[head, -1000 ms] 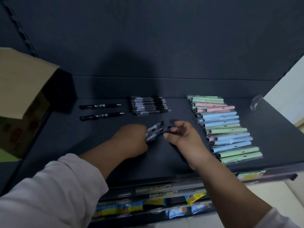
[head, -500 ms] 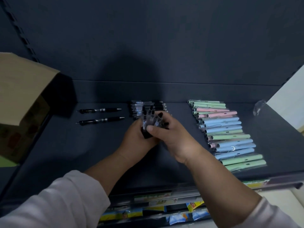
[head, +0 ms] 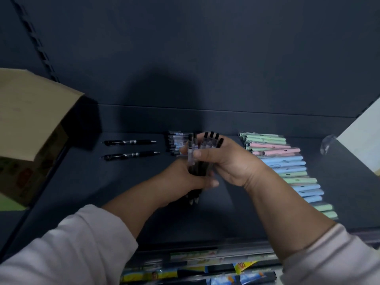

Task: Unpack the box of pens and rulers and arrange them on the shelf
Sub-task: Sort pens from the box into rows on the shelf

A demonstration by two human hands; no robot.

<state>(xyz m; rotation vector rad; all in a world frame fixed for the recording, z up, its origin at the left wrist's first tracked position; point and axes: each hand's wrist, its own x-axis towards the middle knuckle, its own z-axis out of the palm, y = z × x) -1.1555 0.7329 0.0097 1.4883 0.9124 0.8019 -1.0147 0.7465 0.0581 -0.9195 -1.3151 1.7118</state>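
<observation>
Standing upright, the pens (head: pixel 190 153) point tips downward.

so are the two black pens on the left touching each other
No, the upper black pen and the lower black pen lie side by side with a strip of bare shelf between them.

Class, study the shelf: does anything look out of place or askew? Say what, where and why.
A crumpled scrap of clear plastic lies loose on the shelf, right of the pastel pens: stray packaging beside neat rows.
</observation>
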